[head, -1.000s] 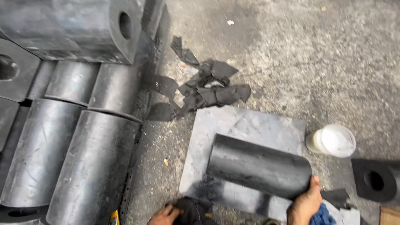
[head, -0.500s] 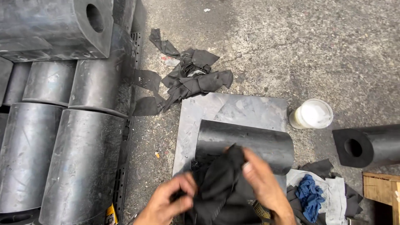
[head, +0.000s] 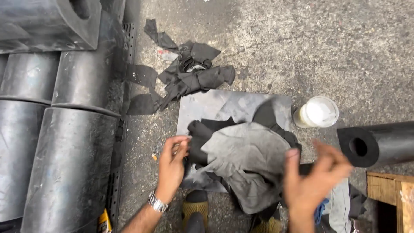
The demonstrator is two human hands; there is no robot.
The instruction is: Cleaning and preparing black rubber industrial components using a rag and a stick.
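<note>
We see a grey cloth (head: 248, 162) draped in a loose heap over the dark cylinder lying on the metal sheet (head: 207, 108), low in the middle of the view; its folds run roughly from 10 o'clock to 4 o'clock, and the black roll beneath pokes out at its 10 o'clock end. The cloth looks soft, matte and dusty, creased into broad wrinkles with darker black fabric at its edges. Our left hand (head: 172, 166) pinches the cloth's edge at 9 o'clock, its grip closed on the fabric. Our right hand (head: 312, 181), blurred at 4 o'clock, has fingers spread apart, with the thumb at the cloth's border. A white lidded cup (head: 317, 113) stands at 2 o'clock, a black hollow tube (head: 379, 144) lies at 3 o'clock, and torn black scraps (head: 189, 75) litter the rough concrete floor (head: 323, 47) at 12 o'clock.
</note>
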